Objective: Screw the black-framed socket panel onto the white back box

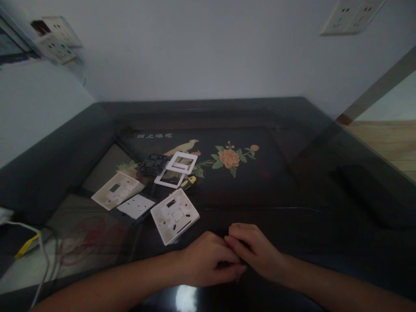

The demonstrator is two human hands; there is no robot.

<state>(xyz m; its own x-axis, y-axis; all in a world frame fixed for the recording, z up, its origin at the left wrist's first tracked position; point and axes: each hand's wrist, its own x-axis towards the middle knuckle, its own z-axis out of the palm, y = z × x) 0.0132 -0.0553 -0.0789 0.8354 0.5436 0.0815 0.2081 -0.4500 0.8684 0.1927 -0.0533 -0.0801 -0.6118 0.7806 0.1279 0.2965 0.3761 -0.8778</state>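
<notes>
My left hand point(212, 259) and my right hand point(258, 251) rest together at the near side of the dark table, touching at the fingers. The fingers of both are curled in, and no object shows in them. Left of my left hand, nearest to it, lies a white plastic socket back box point(174, 216). Further left, a second back box point(117, 190) lies beside a socket panel point(136, 206) with a white face. Behind them are a black socket module point(154, 164) and two overlapping white cover frames point(182, 163). A yellow-and-black tool handle point(187, 183) is partly hidden by the near box.
The glossy black table point(247, 199) has a bird-and-flower picture on it. A dark oblong object point(373, 195) lies at the right. A white cable point(42, 251) and a yellow tag point(27, 245) are at the left edge. Wall sockets point(352, 17) sit above the table.
</notes>
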